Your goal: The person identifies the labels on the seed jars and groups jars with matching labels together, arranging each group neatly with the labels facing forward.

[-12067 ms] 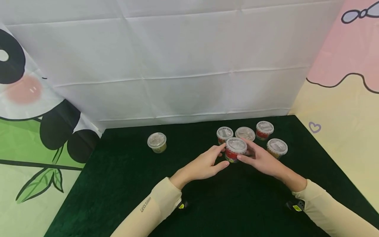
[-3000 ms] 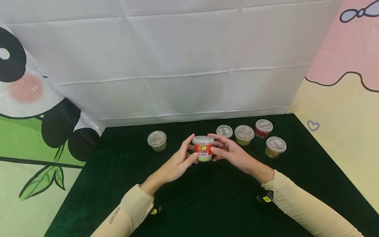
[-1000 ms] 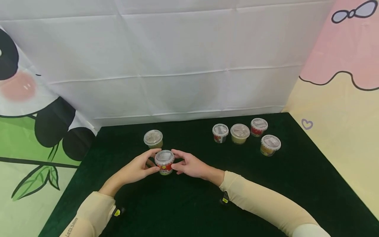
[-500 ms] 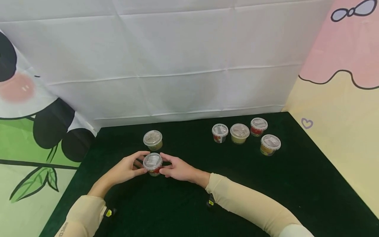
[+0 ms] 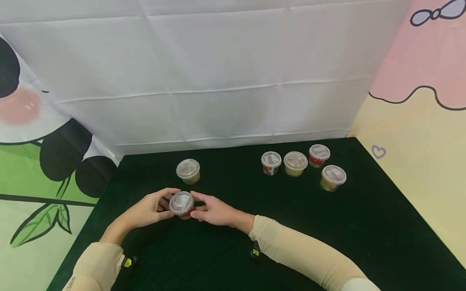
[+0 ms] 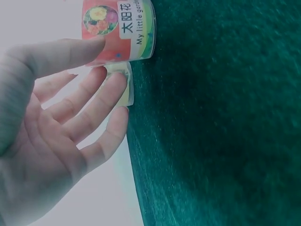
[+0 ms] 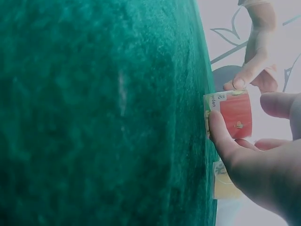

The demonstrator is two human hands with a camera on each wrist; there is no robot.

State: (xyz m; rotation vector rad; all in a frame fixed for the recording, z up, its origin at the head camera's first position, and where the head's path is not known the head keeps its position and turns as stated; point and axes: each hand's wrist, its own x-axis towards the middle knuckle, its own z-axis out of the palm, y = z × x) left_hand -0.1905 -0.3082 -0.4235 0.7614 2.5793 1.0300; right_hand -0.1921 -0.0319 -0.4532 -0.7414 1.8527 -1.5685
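Red-labelled lidded cup (image 5: 181, 205) pinched from both sides – left hand (image 5: 147, 210) | right hand (image 5: 214, 211) | to be set flat on green cloth (image 5: 291, 226) just beside yellow-green cup (image 5: 188, 171) – fingers freed evenly.

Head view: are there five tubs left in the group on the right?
No, four tubs stand grouped there, and both hands hold a fifth.

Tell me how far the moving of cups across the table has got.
One yellow-green cup already stands at the left. The red-labelled cup is in hand, set on the green cloth just in front of it, gripped by left hand and right hand. Four cups remain at the right.
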